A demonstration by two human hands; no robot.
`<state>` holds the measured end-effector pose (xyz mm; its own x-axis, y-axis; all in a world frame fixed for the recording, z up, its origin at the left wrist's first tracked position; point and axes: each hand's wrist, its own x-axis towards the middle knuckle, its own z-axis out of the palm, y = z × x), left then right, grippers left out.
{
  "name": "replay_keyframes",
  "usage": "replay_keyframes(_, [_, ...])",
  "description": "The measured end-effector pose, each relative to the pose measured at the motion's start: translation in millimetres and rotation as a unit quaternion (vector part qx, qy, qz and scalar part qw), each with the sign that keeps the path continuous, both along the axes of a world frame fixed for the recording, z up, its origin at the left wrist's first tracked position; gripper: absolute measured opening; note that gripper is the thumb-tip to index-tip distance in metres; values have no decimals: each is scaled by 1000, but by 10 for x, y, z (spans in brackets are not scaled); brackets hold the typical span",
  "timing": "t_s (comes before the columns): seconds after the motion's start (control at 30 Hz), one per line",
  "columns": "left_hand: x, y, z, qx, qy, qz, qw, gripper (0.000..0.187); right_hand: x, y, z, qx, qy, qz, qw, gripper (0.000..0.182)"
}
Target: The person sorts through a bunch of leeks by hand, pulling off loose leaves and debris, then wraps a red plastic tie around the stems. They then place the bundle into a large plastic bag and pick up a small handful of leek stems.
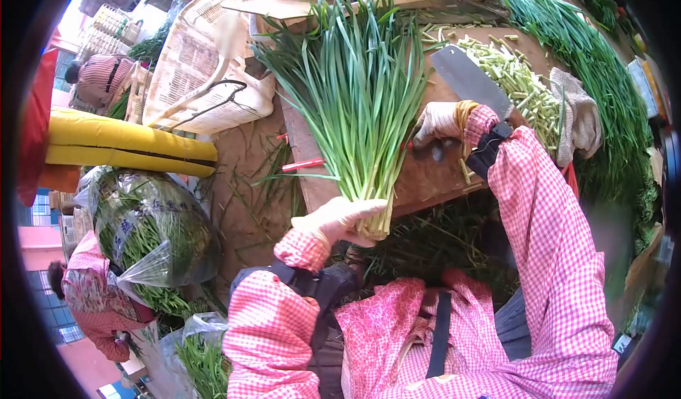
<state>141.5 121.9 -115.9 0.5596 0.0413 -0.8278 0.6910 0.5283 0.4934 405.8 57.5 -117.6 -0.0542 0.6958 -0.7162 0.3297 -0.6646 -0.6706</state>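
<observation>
A bunch of long flat-leaved greens (362, 94), which look like garlic chives, lies on a brown board (425, 186) with its leaf tips pointing away from me. My left hand (340, 222), in a pale glove, is closed around the pale stem ends at the board's near edge. A red tie (303, 165) passes beneath the bunch and shows on both sides. At the bunch's right side, my right hand (438, 124), gloved and with dark fingertips, has its fingers curled by the tie's right end. Beyond it rests a broad cleaver blade (470, 80).
Cut stem pieces (521, 80) are heaped at the right, beside a pale cloth (574, 112). More long greens (596, 65) lie along the right edge. Left are a white plastic basket (191, 65), a yellow padded bar (131, 142), a plastic bag of greens (156, 222) and another person (99, 292).
</observation>
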Motion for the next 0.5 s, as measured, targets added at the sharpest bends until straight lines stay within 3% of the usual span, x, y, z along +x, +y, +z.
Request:
replay_keyframes(0.13, [-19,291,240,132,129,-232,955,52,27,-7,-63,9,11,6,1000,16])
replay_keyframes(0.17, [-29,370,217,143,108,-252,951,54,22,-10,-21,2,9,-2,1000,18])
replay_keyframes(0.27, [-107,447,187,149,74,-48,985,49,5,-19,-45,15,9,-21,1000,21])
replay_keyframes(0.37, [-110,401,59,177,77,145,970,48,-9,4,-42,-18,-78,20,997,25])
replay_keyframes(0.4, [-87,361,60,177,75,189,963,47,-8,-17,-48,45,-177,35,983,26])
replay_keyframes(0.47, [-143,429,-182,309,54,124,941,46,-54,-66,7,166,-366,66,913,28])
replay_keyframes(0.5, [-175,462,-305,373,41,92,922,46,-117,-152,75,215,-525,64,821,31])
